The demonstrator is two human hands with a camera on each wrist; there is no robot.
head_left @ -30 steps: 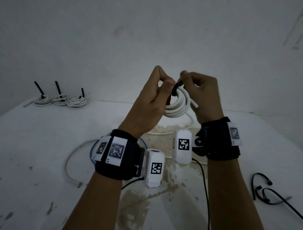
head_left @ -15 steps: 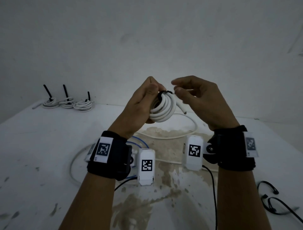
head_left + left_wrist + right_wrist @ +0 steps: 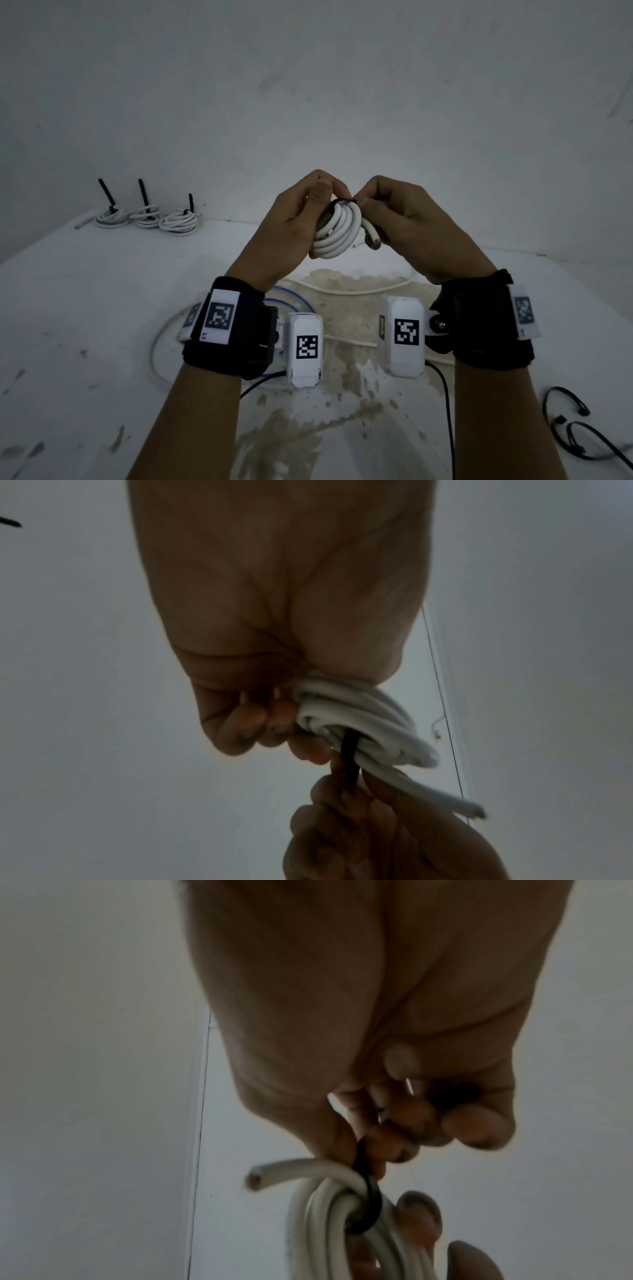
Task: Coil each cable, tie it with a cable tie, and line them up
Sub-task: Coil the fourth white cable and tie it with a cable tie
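You're mid-tie: left hand [image 3: 291, 222] grips the white coil [image 3: 337, 233] held up above the table [image 3: 85, 308], right hand [image 3: 400, 219] pinches the black cable tie [image 3: 368, 1199] looped round it. Next: cinch tight, then set it beside the three tied coils [image 3: 147, 217].

The coiled cable [image 3: 337, 233] is white, ringed by a black tie [image 3: 368, 1199]; its cut end [image 3: 254, 1179] shows brownish. Three white coils [image 3: 147, 217] at the tabletop's far left corner each carry a black tie. The tabletop [image 3: 85, 308] is white with grey smudges and a brown stain near the middle. Wrist bands [image 3: 236, 329] are black with white tags printed in black-and-white squares. Black ties [image 3: 575, 428] lie by the right edge, and a blue cable [image 3: 294, 301] lies in the middle.
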